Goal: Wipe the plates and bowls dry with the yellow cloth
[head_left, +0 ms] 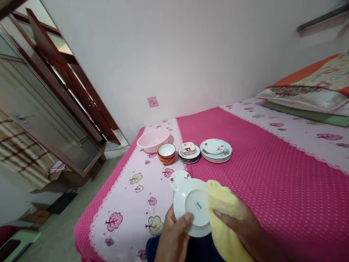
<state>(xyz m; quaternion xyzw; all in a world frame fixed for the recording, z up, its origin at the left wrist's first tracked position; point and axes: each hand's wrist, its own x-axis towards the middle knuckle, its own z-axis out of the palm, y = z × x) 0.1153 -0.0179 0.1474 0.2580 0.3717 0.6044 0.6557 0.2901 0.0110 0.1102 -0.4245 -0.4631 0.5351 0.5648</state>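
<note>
My left hand (174,231) grips the lower left of a white plate (182,202), thumb across its underside, which faces me with a blue mark in the foot ring. A yellow cloth (221,198) is bunched in my right hand (242,220), and it covers the plate's right edge. Just beyond the held plate, a small white plate with red flowers (178,178) lies on the bed; the held plate hides part of it.
Farther back on the pink bedspread (261,171) stand a pink basin (154,140), stacked orange bowls (166,156), a dark-edged plate stack (189,159) topped by a small square dish (188,147), and a stack of floral plates (226,151). Pillows (308,91) lie far right.
</note>
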